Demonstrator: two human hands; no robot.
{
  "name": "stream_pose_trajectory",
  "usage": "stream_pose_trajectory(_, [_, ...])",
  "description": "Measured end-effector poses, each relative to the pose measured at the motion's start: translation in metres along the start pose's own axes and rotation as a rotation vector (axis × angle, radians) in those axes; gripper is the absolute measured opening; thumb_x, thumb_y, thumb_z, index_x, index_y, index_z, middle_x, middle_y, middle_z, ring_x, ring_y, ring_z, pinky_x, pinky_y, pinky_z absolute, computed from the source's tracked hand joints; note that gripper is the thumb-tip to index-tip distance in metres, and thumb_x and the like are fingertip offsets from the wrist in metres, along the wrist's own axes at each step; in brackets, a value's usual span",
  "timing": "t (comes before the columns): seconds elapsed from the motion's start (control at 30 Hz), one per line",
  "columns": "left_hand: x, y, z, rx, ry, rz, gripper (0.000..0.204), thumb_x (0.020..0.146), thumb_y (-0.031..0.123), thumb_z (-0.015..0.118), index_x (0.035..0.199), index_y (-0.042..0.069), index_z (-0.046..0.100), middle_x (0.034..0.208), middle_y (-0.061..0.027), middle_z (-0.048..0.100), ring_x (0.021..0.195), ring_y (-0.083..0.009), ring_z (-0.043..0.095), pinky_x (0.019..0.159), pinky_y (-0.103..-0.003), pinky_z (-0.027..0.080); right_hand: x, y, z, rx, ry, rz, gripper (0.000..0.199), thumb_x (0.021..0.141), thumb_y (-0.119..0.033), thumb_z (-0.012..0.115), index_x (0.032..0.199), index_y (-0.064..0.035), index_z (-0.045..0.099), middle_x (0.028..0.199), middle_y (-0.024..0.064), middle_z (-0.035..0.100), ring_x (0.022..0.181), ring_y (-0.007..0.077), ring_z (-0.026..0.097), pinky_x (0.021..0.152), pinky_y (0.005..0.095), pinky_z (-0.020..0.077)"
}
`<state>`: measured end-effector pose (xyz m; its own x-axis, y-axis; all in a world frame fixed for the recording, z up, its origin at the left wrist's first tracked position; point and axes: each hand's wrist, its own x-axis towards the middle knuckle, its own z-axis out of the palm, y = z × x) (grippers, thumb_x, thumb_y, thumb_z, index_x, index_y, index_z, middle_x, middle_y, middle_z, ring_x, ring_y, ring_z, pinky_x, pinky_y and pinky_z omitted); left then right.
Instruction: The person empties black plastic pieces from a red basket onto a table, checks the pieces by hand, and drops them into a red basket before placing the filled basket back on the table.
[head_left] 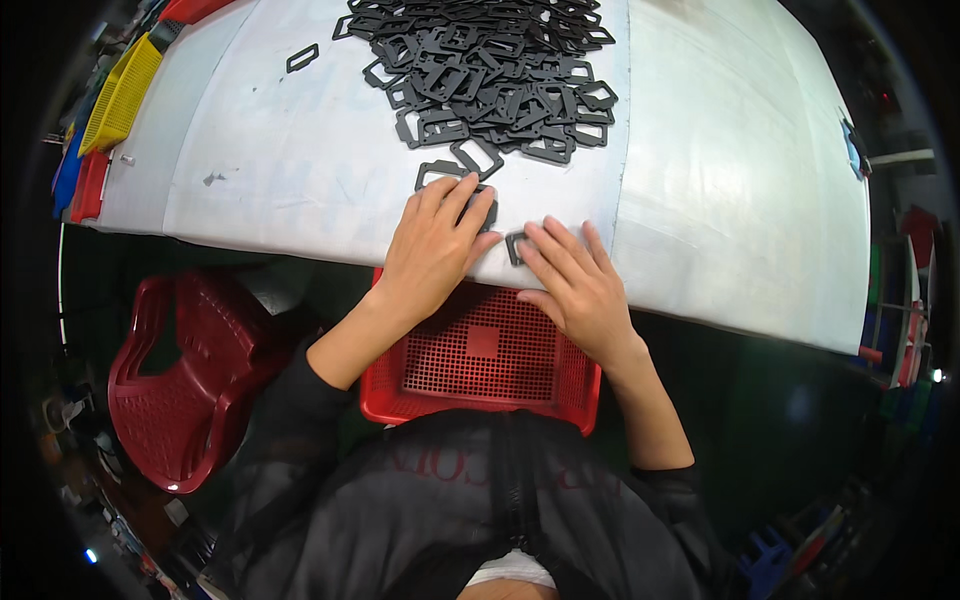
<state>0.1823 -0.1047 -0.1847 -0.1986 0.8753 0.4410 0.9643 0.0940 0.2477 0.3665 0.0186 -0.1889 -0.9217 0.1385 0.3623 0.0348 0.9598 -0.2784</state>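
Observation:
My left hand [430,245] lies palm down near the table's front edge, fingers stretched over black plastic frames and hiding most of one beneath them. Just beyond its fingertips, a flat black frame [437,170] shows partly. My right hand [582,290] is open too, with its fingers extended. Its fingertips touch another black frame [514,248], which is partly covered by them. Farther back lies a large heap of similar black frames [500,85], thin and rectangular with an open middle.
A red perforated basket [480,400] sits below the front edge of the white-covered table [720,180]. One loose frame [302,58] lies left of the heap. At the left are a yellow basket [120,95] and a dark red plastic chair [185,385].

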Motion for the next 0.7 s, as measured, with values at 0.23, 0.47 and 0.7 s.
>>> stream_pose_trajectory(0.23, [-0.001, 0.012, -0.014, -0.690, 0.028, -0.533, 0.031, 0.081, -0.002, 0.065, 0.111, 0.003, 0.066, 0.101, -0.0112, 0.068, 0.082, -0.0265, 0.063, 0.068, -0.031, 0.052, 0.021, 0.008, -0.019, 0.301, 0.059, 0.269, 0.021, 0.086, -0.014, 0.065, 0.107, -0.0083, 0.068, 0.073, 0.0061, 0.061, 0.072, 0.0236, 0.057, 0.065, 0.0373, 0.0438])
stream_pose_trajectory(0.47, [0.014, -0.038, -0.017, -0.172, 0.024, -0.093, 0.038, 0.077, 0.004, 0.070, 0.114, 0.004, 0.065, 0.118, -0.0069, 0.063, 0.108, -0.0276, 0.055, 0.091, -0.037, 0.046, 0.065, 0.063, -0.012, 0.046, 0.195, 0.313, 0.020, 0.080, -0.019, 0.072, 0.098, -0.0107, 0.070, 0.093, 0.0022, 0.062, 0.083, 0.0226, 0.058, 0.070, 0.0355, 0.0441])
stream_pose_trajectory(0.7, [0.007, -0.066, -0.014, -0.072, 0.042, 0.163, 0.036, 0.076, 0.010, 0.073, 0.111, 0.005, 0.066, 0.105, -0.0071, 0.067, 0.093, -0.0269, 0.059, 0.079, -0.034, 0.050, 0.063, 0.055, -0.019, -0.154, 0.230, 0.205, 0.012, 0.081, -0.015, 0.070, 0.090, -0.0084, 0.067, 0.096, 0.0028, 0.061, 0.086, 0.0219, 0.058, 0.073, 0.0343, 0.0445])
